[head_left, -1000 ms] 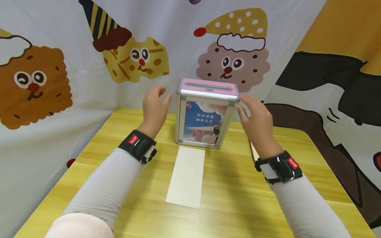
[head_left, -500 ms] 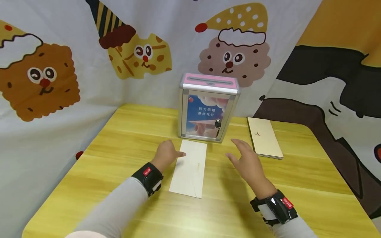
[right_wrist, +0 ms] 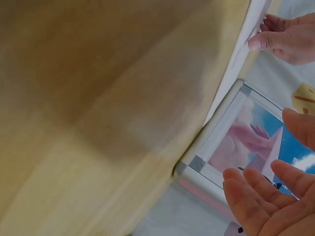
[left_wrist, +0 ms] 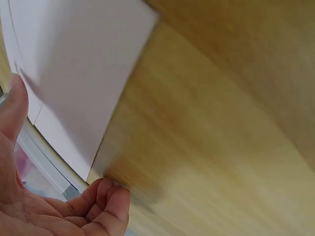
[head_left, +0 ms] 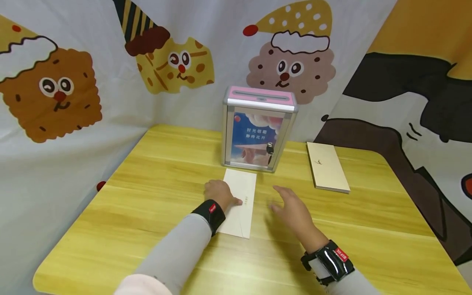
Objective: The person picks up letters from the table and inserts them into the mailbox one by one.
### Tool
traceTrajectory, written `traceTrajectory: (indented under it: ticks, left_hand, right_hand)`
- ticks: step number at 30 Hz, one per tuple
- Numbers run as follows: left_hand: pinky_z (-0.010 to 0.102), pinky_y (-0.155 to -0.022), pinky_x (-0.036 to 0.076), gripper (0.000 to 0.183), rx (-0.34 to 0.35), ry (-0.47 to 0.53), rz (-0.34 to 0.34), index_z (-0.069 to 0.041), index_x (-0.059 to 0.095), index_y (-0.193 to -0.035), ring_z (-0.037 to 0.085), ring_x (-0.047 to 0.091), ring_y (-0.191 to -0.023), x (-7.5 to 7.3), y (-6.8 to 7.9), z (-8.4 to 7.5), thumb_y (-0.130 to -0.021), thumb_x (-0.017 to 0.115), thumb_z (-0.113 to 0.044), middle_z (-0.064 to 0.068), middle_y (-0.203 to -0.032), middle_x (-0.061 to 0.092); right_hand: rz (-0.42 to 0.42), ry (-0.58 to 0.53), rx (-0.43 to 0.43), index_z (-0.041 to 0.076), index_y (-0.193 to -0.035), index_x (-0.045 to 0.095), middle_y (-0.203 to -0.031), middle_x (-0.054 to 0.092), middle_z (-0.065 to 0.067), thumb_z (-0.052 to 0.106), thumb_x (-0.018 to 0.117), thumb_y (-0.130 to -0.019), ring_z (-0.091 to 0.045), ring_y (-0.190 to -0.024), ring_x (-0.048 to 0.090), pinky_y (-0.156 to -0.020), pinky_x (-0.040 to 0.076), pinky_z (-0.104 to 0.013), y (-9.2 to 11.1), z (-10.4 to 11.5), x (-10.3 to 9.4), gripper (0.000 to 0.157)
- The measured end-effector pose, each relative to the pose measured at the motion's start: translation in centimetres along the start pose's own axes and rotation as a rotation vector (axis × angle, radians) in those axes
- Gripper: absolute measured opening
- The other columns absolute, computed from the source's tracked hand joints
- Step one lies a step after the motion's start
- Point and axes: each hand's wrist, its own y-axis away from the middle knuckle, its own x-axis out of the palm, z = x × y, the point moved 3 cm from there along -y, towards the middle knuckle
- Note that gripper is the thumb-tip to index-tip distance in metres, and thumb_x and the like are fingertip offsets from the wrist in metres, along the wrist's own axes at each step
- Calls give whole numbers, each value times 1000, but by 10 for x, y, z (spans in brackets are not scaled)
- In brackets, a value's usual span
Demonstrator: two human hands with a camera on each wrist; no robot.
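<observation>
A cream envelope lies flat on the table just in front of a pink-topped metal mailbox. My left hand is over the envelope's left edge, its thumb stretched across the paper. In the left wrist view, the fingers of this hand bend beside the envelope's corner, well apart from the thumb. My right hand is held to the right of the envelope with spread, relaxed fingers and nothing between them. The mailbox has a slot on top, a picture panel in its door and a lock with a key.
A stack of cream envelopes lies at the right back of the yellow wooden table. Behind the table hangs a curtain printed with cartoon biscuits and cheese. Black straps are wrapped around both wrists.
Both hands have come away from beside the mailbox and moved down and toward the viewer. The left one has moved right, over the envelope. The stack at the right has come into full view.
</observation>
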Motion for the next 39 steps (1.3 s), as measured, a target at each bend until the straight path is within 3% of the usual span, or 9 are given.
traceTrajectory:
  ticks: [9,18,24,28,31,32,36,38,39]
  left_hand:
    - [38,-85,43,80,-44,-15,55,3,65,-114,29,55,-101,-5,1,-13,-70,75,-64,18,-108,62]
    - [38,-88,43,84,-171,14,98,2,63,-119,30,55,-108,-4,-6,-20,-71,74,-65,16,-117,63]
    - [35,-79,51,86,-181,105,34,9,60,-114,28,61,-100,-3,-2,-16,-66,81,-59,17,-110,62]
    - [36,-74,55,76,-181,196,42,9,63,-107,28,65,-95,-5,1,-9,-65,86,-49,16,-104,66]
    - [39,-77,56,65,-176,273,64,7,67,-101,29,67,-94,13,-17,3,-64,89,-41,16,-101,69]
    - [39,-78,55,62,-147,290,29,5,68,-99,29,67,-93,20,-23,9,-64,89,-41,15,-100,70]
    - [34,-71,54,60,25,256,-57,1,68,-79,24,65,-78,87,-81,39,-67,82,-55,10,-79,66]
    - [33,-67,52,57,81,312,-17,0,66,-71,23,64,-70,92,-84,51,-72,78,-56,9,-70,64]
    - [33,-62,50,55,84,371,45,-1,62,-65,22,61,-63,93,-84,54,-76,77,-53,9,-64,61]
  right_hand:
    - [-19,20,-2,5,-142,45,-142,44,-24,19,70,-89,-44,-126,47,-100,41,-56,7,-2,-3,60]
    - [-22,18,13,4,-143,43,-144,42,-25,17,69,-89,-45,-125,46,-100,41,-57,10,-6,-10,61]
    - [-19,13,26,4,-144,42,-145,41,-25,17,69,-89,-45,-126,46,-100,41,-56,14,-11,-14,62]
    - [-25,19,26,3,-143,42,-144,41,-26,16,70,-88,-45,-128,44,-102,39,-56,16,-12,-16,63]
    - [-28,23,28,3,-143,42,-144,41,-26,15,70,-88,-45,-128,43,-102,39,-56,17,-15,-16,63]
    - [-28,20,30,3,-143,42,-144,41,-26,15,70,-88,-45,-128,43,-102,39,-56,18,-16,-16,63]
    - [-27,11,34,3,-144,41,-144,41,-26,16,70,-89,-45,-127,44,-101,40,-56,20,-21,-17,63]
    - [-22,2,38,3,-144,41,-144,41,-26,16,69,-89,-45,-126,45,-100,41,-56,21,-24,-17,63]
    - [-18,-5,39,3,-144,41,-143,42,-26,16,69,-89,-44,-125,47,-99,42,-56,21,-25,-18,63]
